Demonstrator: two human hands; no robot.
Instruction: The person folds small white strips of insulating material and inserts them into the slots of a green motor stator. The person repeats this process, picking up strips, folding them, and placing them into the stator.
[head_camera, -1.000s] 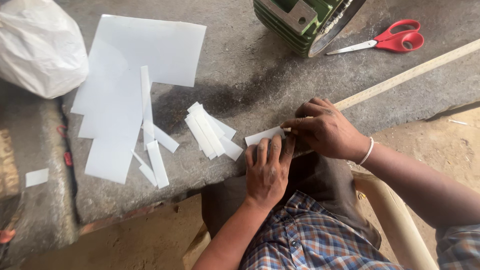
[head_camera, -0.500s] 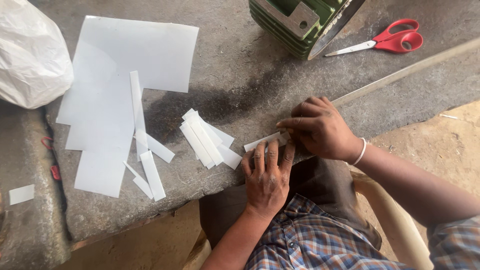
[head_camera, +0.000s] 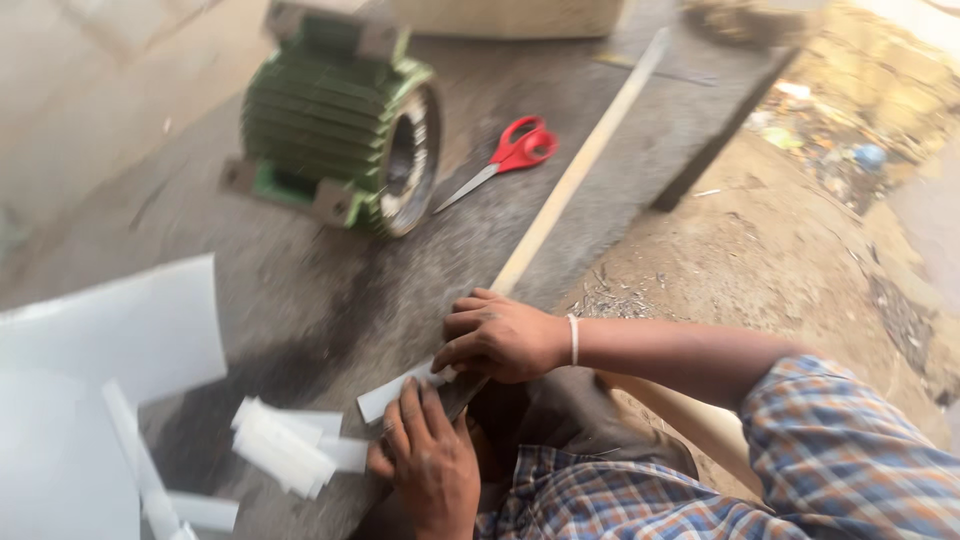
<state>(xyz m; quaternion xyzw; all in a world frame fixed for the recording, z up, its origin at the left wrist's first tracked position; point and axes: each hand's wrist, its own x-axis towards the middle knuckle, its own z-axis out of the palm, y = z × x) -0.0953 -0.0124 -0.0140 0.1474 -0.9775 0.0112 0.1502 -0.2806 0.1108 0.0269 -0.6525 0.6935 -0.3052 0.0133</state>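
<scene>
White paper strip (head_camera: 392, 392) lies pressed flat under the left hand (head_camera: 432, 462) and pinched by the right hand (head_camera: 500, 338).

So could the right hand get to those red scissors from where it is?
Probably yes: the right hand rests on a white strip, and only bare slab lies between it and the red scissors.

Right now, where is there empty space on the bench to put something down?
Bare grey bench lies between the green motor and the hands, and beside the red scissors. It is crowded near the left hand and right hand, among paper strips and the white sheet.
</scene>
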